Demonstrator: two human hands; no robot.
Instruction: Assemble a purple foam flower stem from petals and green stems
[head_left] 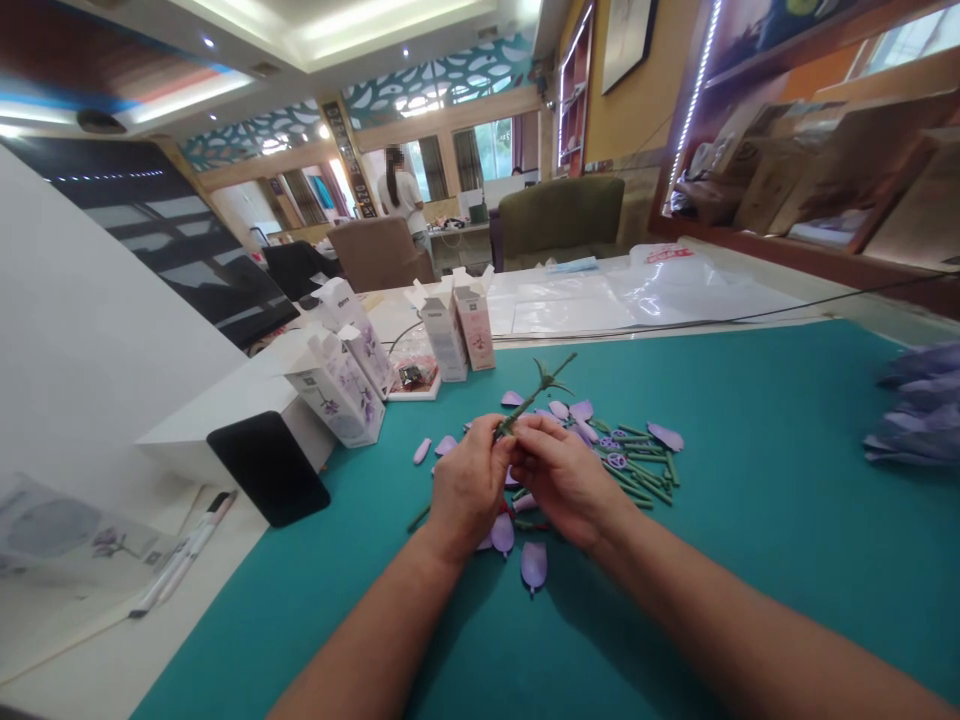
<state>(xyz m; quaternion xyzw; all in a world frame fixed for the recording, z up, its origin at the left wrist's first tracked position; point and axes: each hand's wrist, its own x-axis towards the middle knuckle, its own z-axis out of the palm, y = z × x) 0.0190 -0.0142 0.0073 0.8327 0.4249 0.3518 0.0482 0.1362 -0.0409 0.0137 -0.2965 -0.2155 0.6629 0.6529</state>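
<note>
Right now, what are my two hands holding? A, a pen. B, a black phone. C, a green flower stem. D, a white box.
C: the green flower stem rises from between the fingers of the left hand and right hand, above the loose purple petals.

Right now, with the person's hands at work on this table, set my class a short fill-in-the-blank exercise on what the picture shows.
The left hand and right hand both hold one green ____.
The mat under them is ____ in colour.
The loose petals lying on it are ____.
Far off, a person stands with their ____ to the camera.

Missing words: stem; teal; purple; back.
</note>
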